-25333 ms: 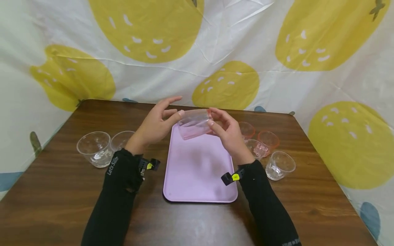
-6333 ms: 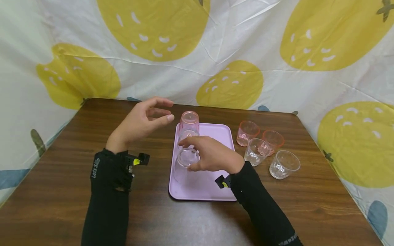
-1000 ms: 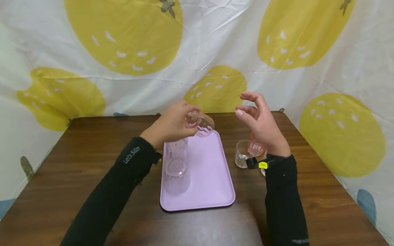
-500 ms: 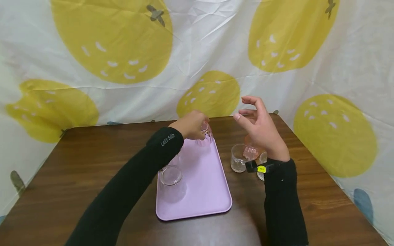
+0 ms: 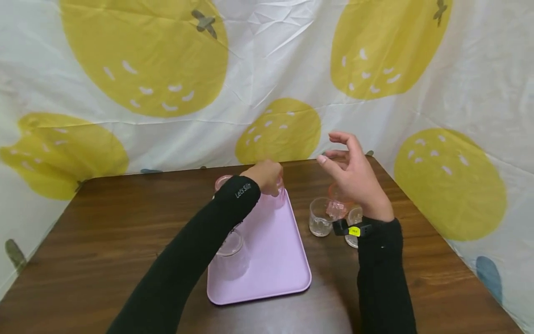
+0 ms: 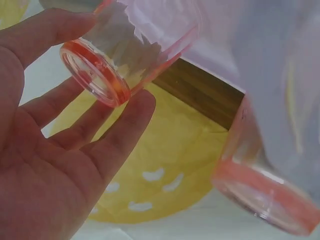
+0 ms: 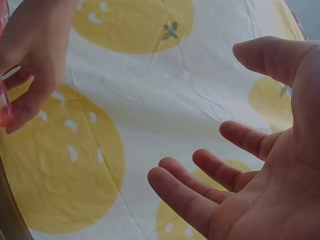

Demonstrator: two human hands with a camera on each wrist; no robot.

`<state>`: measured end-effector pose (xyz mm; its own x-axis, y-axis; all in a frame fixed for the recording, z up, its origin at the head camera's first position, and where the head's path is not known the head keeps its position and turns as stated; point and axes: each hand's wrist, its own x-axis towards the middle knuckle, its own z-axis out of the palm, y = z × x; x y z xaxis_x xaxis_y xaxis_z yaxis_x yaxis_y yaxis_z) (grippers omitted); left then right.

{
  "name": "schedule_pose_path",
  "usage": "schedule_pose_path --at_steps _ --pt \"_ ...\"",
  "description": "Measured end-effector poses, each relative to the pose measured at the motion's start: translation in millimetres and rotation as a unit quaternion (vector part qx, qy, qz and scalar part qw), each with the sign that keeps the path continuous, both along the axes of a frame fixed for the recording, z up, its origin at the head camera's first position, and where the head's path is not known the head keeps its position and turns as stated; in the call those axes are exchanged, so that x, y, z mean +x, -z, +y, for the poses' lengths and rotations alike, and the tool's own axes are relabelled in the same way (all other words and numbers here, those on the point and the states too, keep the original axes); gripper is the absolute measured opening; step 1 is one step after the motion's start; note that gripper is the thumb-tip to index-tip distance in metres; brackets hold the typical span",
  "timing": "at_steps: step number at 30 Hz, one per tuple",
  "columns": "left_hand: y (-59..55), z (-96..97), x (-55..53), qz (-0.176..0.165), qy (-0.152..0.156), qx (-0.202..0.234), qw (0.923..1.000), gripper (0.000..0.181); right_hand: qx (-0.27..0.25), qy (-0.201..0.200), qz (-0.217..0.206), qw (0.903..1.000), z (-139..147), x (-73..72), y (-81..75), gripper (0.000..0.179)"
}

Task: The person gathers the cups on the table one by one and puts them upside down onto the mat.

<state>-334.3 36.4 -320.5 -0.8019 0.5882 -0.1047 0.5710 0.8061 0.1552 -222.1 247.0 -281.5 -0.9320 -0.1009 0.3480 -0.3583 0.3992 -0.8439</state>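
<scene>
In the head view my left hand (image 5: 267,176) is at the far right corner of the lilac tray (image 5: 275,250). It holds a pink-tinted glass (image 5: 280,195), bottom up; the left wrist view shows thumb and fingers around the pink glass's base (image 6: 95,72). A second upturned pink glass (image 5: 223,182) stands at the tray's far left, partly behind my forearm. Nearer on the tray is an upturned clear glass (image 5: 231,260); my sleeve hides what lies between them. My right hand (image 5: 354,174) hovers right of the tray, fingers apart and loosely bent, holding nothing.
Right of the tray, a clear glass (image 5: 320,222) stands upright beside an orange-rimmed pink glass (image 5: 337,208). Another clear glass (image 5: 352,232) is partly behind my right wrist. A fruit-print cloth (image 5: 175,139) hangs behind the brown table (image 5: 104,241).
Over the last second my left hand turned the tilted pink glass bottom up and lowered it onto the tray's far right corner. The right hand stayed nearly still. The head view shifted somewhat.
</scene>
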Motion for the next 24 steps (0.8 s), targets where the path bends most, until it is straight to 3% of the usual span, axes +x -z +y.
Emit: schedule_pose_path --at_steps 13,24 --pt "2.0 5.5 -2.4 -0.032 -0.029 0.002 0.9991 0.041 0.008 0.002 0.002 1.0000 2.9 2.0 -0.1 0.065" --pt "1.3 1.1 -2.3 -0.023 -0.028 -0.005 0.9993 0.033 0.010 -0.002 0.018 0.9998 -3.9 -0.6 -1.4 0.063"
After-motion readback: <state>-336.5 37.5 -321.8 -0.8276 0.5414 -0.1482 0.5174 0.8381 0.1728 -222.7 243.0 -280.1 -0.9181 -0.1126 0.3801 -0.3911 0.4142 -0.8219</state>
